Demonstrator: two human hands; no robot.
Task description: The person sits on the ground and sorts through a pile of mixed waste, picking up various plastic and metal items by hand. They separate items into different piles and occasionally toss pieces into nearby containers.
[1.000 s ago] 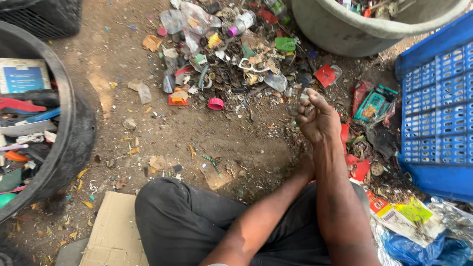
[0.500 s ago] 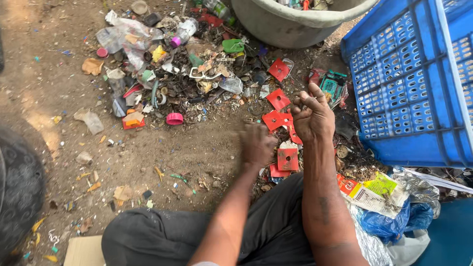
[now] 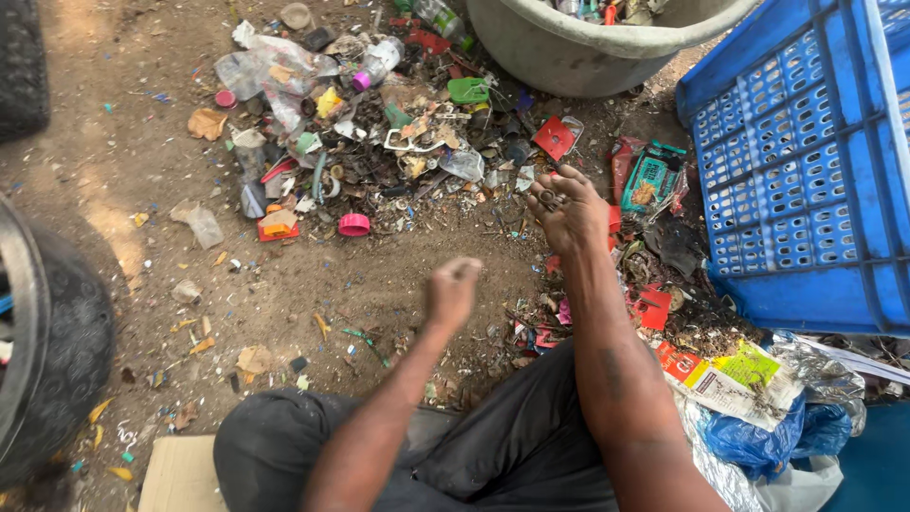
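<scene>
I sit on bare dirt in dark trousers. My right hand (image 3: 569,210) is raised palm-up over the ground, fingers curled around a few small dark scraps. My left hand (image 3: 452,287) hovers lower and nearer to me, its fingertips pinched together; whether it holds anything is unclear. Beyond both hands lies a pile of mixed plastic scrap (image 3: 379,142) with bottle pieces, caps and wrappers. A pink round cap (image 3: 354,225) sits at the pile's near edge. Red plastic fragments (image 3: 654,308) lie by my right forearm.
A blue perforated crate (image 3: 806,190) stands at the right. A grey tub (image 3: 588,47) holds items at the top. A black round container (image 3: 57,351) is at the left edge. Printed wrappers (image 3: 730,379) and a blue bag (image 3: 768,436) lie by my right knee; cardboard (image 3: 180,474) sits lower left.
The view has swung right, away from the black container. My left hand left the red pieces on the ground and rose, pinched. My right hand stays raised with the scraps.
</scene>
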